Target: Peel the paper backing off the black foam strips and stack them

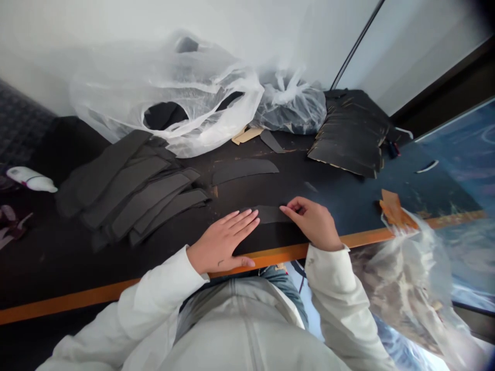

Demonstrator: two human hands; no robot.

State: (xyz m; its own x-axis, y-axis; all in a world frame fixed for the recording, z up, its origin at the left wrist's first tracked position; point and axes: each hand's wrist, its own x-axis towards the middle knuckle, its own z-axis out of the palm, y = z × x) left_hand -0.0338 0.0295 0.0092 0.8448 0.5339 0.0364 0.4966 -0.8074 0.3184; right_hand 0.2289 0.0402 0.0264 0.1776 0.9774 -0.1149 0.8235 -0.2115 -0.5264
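Observation:
A dark grey flat piece (270, 214) lies on the black table near its front edge, between my hands. My left hand (228, 242) rests flat with fingers stretched over the piece's left end, its thumb at the orange table edge. At the other end, my right hand (315, 221) pinches the piece's corner between thumb and fingertips. Just behind lies another dark curved piece (245, 170), apart from both hands. To the left spreads a fanned pile of similar dark pieces (143, 198). The material of these pieces cannot be told for certain.
Along the wall stand a white plastic bag (209, 136) and a knotted clear bag (294, 108). A stack of black pieces (350, 134) sits at the back right. A white bottle (31, 179) lies far left. A clear plastic bag (410, 268) hangs at the right edge.

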